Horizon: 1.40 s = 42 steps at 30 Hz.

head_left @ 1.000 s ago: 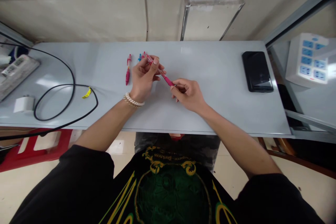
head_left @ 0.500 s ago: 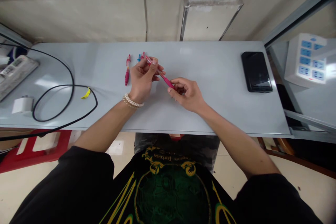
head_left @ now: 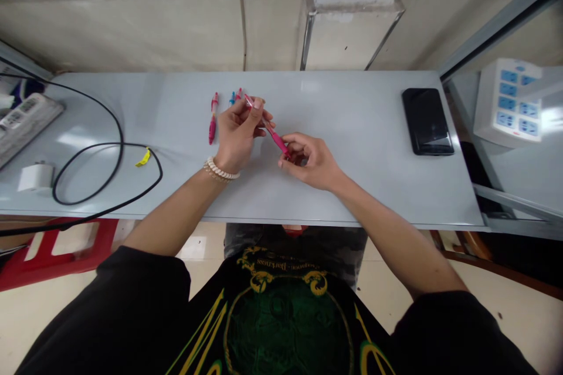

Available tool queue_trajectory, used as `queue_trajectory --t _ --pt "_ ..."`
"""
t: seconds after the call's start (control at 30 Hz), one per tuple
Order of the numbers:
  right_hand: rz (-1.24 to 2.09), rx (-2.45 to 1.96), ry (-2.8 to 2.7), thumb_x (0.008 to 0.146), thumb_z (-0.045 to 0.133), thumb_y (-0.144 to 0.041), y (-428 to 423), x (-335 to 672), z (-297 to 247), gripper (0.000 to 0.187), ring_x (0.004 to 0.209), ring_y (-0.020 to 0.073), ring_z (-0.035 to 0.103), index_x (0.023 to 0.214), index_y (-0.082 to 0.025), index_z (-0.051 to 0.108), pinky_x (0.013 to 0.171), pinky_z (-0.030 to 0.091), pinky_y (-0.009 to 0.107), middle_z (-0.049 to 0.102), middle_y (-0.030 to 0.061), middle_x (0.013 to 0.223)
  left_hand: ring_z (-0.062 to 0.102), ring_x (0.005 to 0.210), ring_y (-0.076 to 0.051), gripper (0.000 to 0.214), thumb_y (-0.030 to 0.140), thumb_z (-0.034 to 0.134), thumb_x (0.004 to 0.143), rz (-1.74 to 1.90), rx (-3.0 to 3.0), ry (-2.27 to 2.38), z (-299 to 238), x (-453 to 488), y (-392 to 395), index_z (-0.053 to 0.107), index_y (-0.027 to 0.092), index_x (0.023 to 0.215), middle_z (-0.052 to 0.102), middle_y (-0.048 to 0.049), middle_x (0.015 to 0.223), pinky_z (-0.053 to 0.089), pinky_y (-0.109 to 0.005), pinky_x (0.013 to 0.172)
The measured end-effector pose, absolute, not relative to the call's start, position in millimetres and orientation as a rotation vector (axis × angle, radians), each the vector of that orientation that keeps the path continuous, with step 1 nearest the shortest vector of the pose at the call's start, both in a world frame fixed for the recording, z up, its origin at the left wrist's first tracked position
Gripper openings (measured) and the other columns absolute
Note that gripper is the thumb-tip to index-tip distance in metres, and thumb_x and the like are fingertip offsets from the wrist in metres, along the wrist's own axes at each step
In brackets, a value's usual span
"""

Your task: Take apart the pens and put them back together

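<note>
Above the table, a pink pen (head_left: pixel 277 139) with a clear upper barrel slants between my two hands. My left hand (head_left: pixel 241 127) is closed on its upper part, thumb laid along the barrel. At the lower end, the fingers of my right hand (head_left: pixel 310 159) pinch round the pink tip; just what they grip there is partly hidden. Left of my left hand lies another pink pen (head_left: pixel 213 120). A blue pen (head_left: pixel 233 97) and a further pink pen (head_left: pixel 238 94) show behind my left hand, mostly covered by it.
A black phone-like device (head_left: pixel 427 121) lies on the grey table (head_left: pixel 365 187) at the right. To the left are a looped black cable (head_left: pixel 121 149) with a yellow tag, a white charger (head_left: pixel 36 177) and a power strip (head_left: pixel 27 123). A multi-socket block (head_left: pixel 509 101) stands far right.
My right fingers have shifted slightly down and left at the pen's tip, and more of its pink lower end shows. My left hand keeps its hold.
</note>
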State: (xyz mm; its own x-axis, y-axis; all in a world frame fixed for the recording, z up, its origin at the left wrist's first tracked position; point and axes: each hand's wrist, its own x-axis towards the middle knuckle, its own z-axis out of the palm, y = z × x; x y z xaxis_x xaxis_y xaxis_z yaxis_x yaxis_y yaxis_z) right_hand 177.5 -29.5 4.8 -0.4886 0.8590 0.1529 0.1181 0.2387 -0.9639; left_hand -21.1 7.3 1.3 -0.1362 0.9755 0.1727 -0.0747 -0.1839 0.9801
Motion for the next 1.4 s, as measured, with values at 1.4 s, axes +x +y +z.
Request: queue_trajectory --t 1.4 --pt "1.033 -1.102 -1.921 0.1 0.06 -0.036 -29.1 174.7 -9.3 0.021 0.075 0.016 0.064 0.113 -0.02 0.066 0.077 0.051 0.034 0.077 0.0058 0.098 0.077 0.1 -0.027 0.071 0.043 0.089 0.09 1.395 1.614 1.452 -20.7 -51.3 30.0 0.053 0.029 0.15 0.073 -0.0081 0.106 0.064 -0.043 0.095"
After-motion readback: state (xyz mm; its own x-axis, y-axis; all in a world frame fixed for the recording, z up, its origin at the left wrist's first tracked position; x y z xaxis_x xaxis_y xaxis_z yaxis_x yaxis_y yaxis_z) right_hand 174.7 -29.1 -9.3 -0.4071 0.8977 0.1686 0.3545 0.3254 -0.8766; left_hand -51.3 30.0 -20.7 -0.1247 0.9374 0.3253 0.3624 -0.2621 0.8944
